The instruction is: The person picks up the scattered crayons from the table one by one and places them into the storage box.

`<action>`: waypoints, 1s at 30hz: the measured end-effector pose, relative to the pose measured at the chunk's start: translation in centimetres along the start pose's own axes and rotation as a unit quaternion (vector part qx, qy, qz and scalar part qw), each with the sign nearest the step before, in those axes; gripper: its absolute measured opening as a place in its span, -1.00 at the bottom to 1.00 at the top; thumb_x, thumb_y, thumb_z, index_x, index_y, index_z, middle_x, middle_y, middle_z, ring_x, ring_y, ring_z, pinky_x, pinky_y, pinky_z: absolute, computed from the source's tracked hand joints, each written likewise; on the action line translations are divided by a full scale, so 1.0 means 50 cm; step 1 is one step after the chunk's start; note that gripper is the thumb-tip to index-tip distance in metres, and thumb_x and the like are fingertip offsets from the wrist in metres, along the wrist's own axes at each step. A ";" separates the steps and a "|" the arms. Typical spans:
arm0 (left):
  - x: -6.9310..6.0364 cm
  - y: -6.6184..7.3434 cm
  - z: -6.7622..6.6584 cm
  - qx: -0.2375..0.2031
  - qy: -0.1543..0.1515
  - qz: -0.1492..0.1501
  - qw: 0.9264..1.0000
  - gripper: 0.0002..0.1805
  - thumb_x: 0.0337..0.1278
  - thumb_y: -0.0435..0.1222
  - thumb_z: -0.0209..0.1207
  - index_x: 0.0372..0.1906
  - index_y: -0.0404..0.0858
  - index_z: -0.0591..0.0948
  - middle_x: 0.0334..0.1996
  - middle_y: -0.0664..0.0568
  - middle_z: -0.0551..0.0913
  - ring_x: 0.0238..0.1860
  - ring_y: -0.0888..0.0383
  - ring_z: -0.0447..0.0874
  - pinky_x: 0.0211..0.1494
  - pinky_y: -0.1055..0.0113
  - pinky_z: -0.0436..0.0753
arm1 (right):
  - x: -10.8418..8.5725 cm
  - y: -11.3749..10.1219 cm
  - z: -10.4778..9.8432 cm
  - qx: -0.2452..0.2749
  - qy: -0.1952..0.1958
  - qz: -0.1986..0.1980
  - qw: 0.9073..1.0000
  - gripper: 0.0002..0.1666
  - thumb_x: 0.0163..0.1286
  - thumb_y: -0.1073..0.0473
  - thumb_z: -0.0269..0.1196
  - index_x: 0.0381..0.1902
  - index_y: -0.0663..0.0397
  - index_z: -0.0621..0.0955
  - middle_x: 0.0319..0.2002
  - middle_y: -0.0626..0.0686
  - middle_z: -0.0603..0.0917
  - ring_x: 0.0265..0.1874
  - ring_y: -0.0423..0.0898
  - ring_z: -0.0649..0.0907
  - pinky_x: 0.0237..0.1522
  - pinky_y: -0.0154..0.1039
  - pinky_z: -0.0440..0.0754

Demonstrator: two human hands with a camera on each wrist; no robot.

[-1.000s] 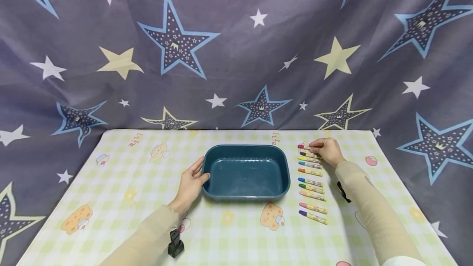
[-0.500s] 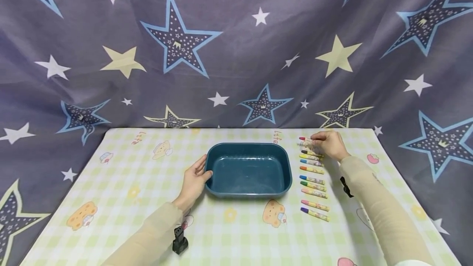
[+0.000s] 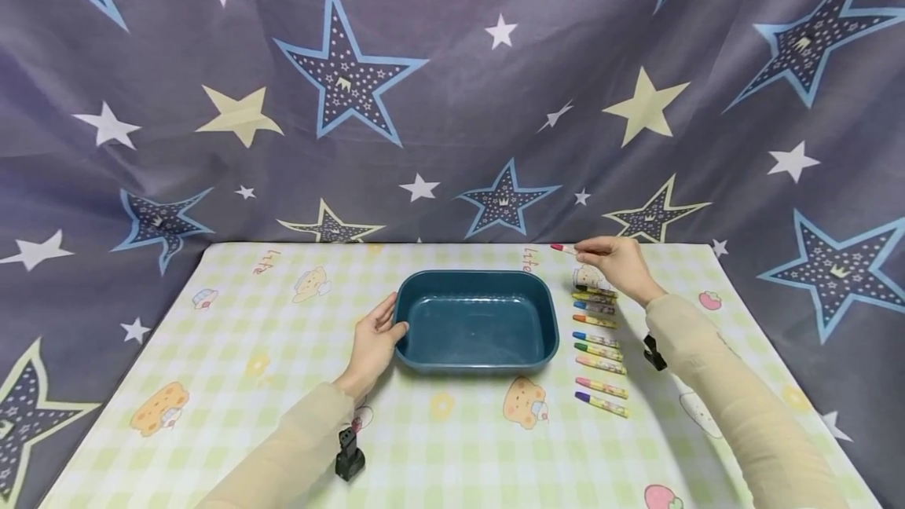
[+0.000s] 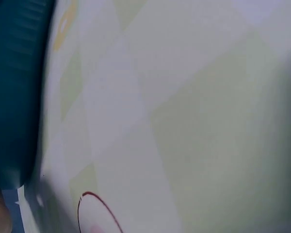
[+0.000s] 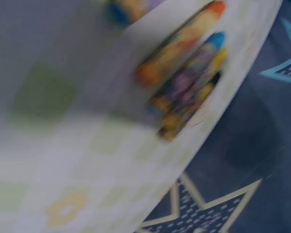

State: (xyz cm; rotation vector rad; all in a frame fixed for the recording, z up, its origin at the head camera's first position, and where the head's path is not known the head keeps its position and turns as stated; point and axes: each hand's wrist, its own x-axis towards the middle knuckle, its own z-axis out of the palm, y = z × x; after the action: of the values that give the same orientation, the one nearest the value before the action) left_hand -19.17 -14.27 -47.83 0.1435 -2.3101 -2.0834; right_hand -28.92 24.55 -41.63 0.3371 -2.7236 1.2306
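Note:
A dark teal rectangular tub [image 3: 477, 328] stands mid-table with nothing inside it. The left hand [image 3: 372, 342] grips its left wall, thumb over the rim; in the left wrist view the tub's side [image 4: 14, 92] fills the left edge. Between thumb and fingertips the right hand [image 3: 621, 264] pinches a red-tipped crayon [image 3: 563, 248], raised near the table's back edge, right of the tub. Below that hand several crayons lie in a column, from a black-tipped one [image 3: 596, 290] to a purple-tipped one [image 3: 602, 404]. The right wrist view shows an orange crayon [image 5: 182, 43] among them, blurred.
A checked cloth [image 3: 283, 383] with cartoon prints covers the table. Behind the table hangs a grey-purple curtain [image 3: 452, 100] with stars. Black wrist devices show at the left wrist [image 3: 349, 454] and the right wrist [image 3: 654, 353].
The right hand has lifted the red-tipped crayon off the top of the column and carried it back and to the left. The left hand keeps its grip on the tub.

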 end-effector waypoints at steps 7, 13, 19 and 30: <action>0.002 0.000 0.005 0.003 0.000 0.002 1.000 -0.36 0.11 -0.50 0.06 0.35 -0.28 0.22 0.31 -0.18 0.29 0.29 -0.01 0.30 0.24 0.31 0.41 | -0.004 -0.062 0.031 0.091 -0.013 0.010 0.996 -0.65 0.16 0.08 0.31 -0.12 0.14 0.68 -0.14 0.16 0.69 -0.28 -0.26 0.68 -0.26 -0.42 0.68; 0.002 -0.001 0.000 0.004 0.005 0.000 1.000 -0.35 0.09 -0.50 0.07 0.35 -0.29 0.23 0.31 -0.16 0.29 0.28 -0.01 0.32 0.24 0.30 0.41 | -0.006 -0.096 0.067 0.143 -0.031 -0.022 0.989 -0.70 0.14 0.16 0.32 -0.15 0.14 0.69 -0.17 0.17 0.70 -0.32 -0.25 0.69 -0.27 -0.42 0.68; 0.003 -0.002 -0.005 0.006 0.005 -0.003 1.000 -0.36 0.12 -0.48 0.06 0.35 -0.27 0.23 0.31 -0.15 0.29 0.29 -0.01 0.30 0.23 0.31 0.41 | -0.010 -0.119 0.106 0.176 -0.043 -0.036 0.983 -0.69 0.12 0.20 0.33 -0.15 0.18 0.69 -0.15 0.18 0.69 -0.31 -0.26 0.68 -0.23 -0.42 0.67; 0.002 0.000 -0.002 0.006 0.004 -0.002 1.000 -0.37 0.13 -0.48 0.06 0.35 -0.26 0.24 0.31 -0.17 0.29 0.29 -0.02 0.30 0.24 0.32 0.40 | -0.027 -0.170 0.175 0.218 -0.084 -0.041 0.971 -0.73 0.14 0.31 0.30 -0.19 0.33 0.67 -0.16 0.25 0.67 -0.30 -0.15 0.68 -0.26 -0.40 0.68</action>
State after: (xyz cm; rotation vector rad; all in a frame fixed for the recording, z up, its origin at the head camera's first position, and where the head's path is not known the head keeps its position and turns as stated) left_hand -19.28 -14.40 -47.81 0.1564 -2.3205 -2.0678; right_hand -25.69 12.70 -41.52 0.6177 -2.5096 1.8497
